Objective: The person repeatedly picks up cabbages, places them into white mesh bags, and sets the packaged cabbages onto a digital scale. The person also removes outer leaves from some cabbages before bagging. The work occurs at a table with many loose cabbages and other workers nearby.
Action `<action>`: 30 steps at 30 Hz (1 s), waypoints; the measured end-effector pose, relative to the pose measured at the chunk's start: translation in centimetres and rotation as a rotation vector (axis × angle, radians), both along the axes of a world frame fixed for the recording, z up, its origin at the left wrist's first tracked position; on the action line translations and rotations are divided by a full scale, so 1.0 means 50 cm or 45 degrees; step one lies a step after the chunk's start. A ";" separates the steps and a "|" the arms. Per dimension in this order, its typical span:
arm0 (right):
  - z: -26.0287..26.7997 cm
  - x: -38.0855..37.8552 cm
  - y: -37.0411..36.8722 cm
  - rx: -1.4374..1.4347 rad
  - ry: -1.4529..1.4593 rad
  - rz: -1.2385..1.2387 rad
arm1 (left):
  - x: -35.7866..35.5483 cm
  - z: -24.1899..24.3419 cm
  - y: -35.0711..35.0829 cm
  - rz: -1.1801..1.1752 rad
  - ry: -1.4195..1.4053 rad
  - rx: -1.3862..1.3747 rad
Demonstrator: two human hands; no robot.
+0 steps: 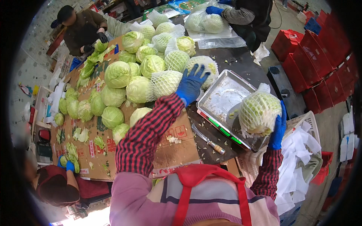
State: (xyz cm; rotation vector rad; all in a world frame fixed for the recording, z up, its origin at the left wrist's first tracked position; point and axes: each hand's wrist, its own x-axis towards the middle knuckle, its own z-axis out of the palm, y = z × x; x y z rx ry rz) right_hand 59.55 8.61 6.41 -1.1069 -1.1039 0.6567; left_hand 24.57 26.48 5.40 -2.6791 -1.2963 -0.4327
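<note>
My right hand (pixel 278 130), in a blue glove, grips the right side of a cabbage in white foam netting (pixel 258 114). This cabbage sits at the near right end of a metal tray (pixel 223 87) on a scale (pixel 217 127) with green strips; whether it bears on the tray I cannot tell. Gloved in blue too, my left hand (pixel 193 82) lies with spread fingers against another netted cabbage (pixel 208 66), left of the tray. Close to its wrist is a cabbage half covered by netting (pixel 165 83). A knife with a wooden handle (pixel 209 140) lies below the scale.
Bare cabbages (pixel 117 75) and netted ones are heaped on cardboard (pixel 181 149) over the table. Co-workers stand left, lower left and at the far side, where a plastic bag (pixel 208 21) holds cabbages. At right are a basket of white netting (pixel 297 158) and red crates (pixel 311 59).
</note>
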 end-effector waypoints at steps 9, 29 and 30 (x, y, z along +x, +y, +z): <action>0.058 -0.055 -0.013 0.030 -0.465 -0.169 | 0.136 -0.013 0.314 0.492 -0.199 -0.179; 0.028 -0.017 -0.048 -0.091 -0.357 -0.173 | -0.039 0.096 0.370 0.004 -0.754 -0.464; 0.022 -0.009 -0.049 -0.082 -0.242 -0.144 | -0.081 0.123 0.336 -0.027 -0.799 -0.376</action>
